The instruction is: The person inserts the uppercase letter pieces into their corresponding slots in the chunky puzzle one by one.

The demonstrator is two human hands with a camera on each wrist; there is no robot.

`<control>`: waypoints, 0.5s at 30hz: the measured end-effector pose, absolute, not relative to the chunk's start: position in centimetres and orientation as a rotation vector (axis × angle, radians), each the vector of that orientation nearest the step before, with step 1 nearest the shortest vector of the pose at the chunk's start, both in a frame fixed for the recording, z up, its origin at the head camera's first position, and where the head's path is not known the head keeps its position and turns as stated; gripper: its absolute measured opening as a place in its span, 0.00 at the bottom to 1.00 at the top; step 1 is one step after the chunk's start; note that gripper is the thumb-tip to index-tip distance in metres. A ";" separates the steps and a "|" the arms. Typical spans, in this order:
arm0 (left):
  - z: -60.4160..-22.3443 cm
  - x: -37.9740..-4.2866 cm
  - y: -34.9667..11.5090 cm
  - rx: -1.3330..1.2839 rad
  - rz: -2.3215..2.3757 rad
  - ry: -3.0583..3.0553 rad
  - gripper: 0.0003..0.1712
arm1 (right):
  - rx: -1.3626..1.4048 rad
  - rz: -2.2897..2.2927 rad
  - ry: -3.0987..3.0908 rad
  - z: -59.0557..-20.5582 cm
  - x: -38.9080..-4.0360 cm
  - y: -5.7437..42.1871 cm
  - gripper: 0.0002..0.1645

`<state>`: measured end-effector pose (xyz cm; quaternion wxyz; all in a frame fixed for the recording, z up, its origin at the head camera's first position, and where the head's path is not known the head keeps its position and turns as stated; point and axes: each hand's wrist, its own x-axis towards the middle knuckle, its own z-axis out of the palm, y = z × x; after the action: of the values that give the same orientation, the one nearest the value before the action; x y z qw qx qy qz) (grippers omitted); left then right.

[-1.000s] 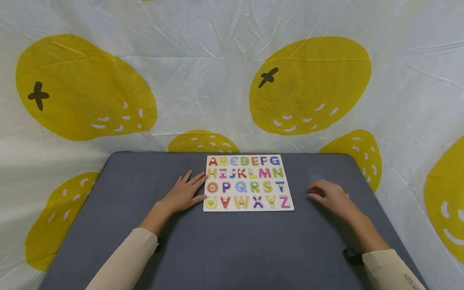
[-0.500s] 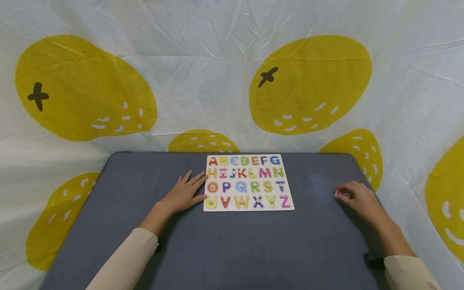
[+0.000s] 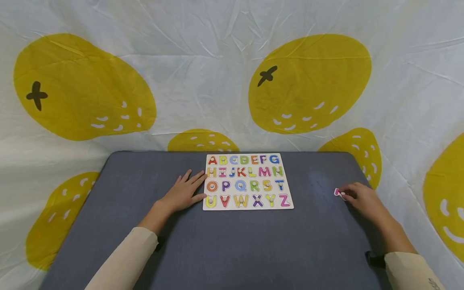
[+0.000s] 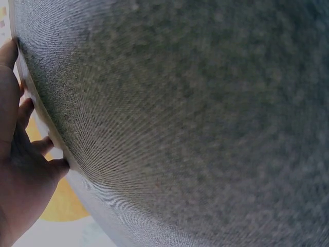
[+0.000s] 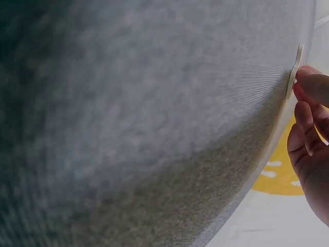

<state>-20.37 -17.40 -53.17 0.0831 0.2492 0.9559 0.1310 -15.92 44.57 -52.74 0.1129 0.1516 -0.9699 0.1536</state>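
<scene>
The white alphabet puzzle board [image 3: 232, 193] lies flat at the far side of the table, its colored letters in rows, most with small knobs. Spread beside its left edge is my left hand [image 3: 184, 193], the fingertips and thumb at the edge. Far to the right of the board, my right hand [image 3: 366, 201] pinches a pink letter puzzle piece [image 3: 337, 192] between thumb and fingers, low over the table. In the right wrist view the puzzle piece [image 5: 294, 72] shows edge-on, standing tilted at the fingertips; its letter is partly hidden.
A dark grey cloth covers the table [image 3: 246, 249]. Behind it hangs a white curtain [image 3: 203, 92] printed with yellow fruit, close to the table's back edge. Dark straps sit at both wrists.
My right hand has moved right, away from the board, with the pink puzzle piece, then stopped near the table's right side. The piece has turned in the fingers. The left hand stays put.
</scene>
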 end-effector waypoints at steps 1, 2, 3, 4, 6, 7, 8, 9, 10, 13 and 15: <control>-53.2 -20.4 -17.4 0.746 0.392 2.856 0.46 | 0.450 0.447 -2.842 -52.6 -16.0 44.5 0.09; -53.3 -20.4 -17.5 0.744 0.389 2.855 0.46 | 0.453 0.438 -2.839 -52.6 -16.0 44.3 0.09; -53.3 -20.4 -17.5 0.743 0.387 2.855 0.46 | 0.458 0.433 -2.835 -52.4 -16.0 44.2 0.09; -53.3 -20.5 -17.5 0.747 0.388 2.857 0.46 | 0.465 0.430 -2.830 -52.3 -16.0 44.0 0.09; -53.4 -20.5 -17.6 0.745 0.382 2.856 0.46 | 0.476 0.421 -2.822 -52.1 -16.0 43.4 0.09; -53.4 -20.5 -17.6 0.742 0.380 2.855 0.46 | 0.483 0.421 -2.824 -51.9 -16.0 43.1 0.09; -53.4 -20.6 -17.6 0.744 0.379 2.856 0.46 | 0.489 0.425 -2.832 -51.8 -16.1 42.7 0.09; -53.4 -20.5 -17.6 0.749 0.382 2.859 0.46 | 0.499 0.426 -2.837 -51.6 -16.1 42.3 0.09; -53.4 -20.5 -17.6 0.755 0.386 2.861 0.46 | 0.507 0.427 -2.843 -51.5 -16.1 41.9 0.08; -53.4 -20.5 -17.6 0.760 0.390 2.862 0.46 | 0.539 0.453 -2.855 -51.2 -16.3 40.6 0.09; -53.3 -20.4 -17.5 0.760 0.391 2.860 0.46 | 0.573 0.465 -2.836 -51.1 -16.4 39.7 0.09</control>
<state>-20.43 -17.53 -53.27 0.0784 0.2539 0.9551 0.1307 -16.38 39.72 -51.06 0.1056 0.1946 -0.9624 0.1577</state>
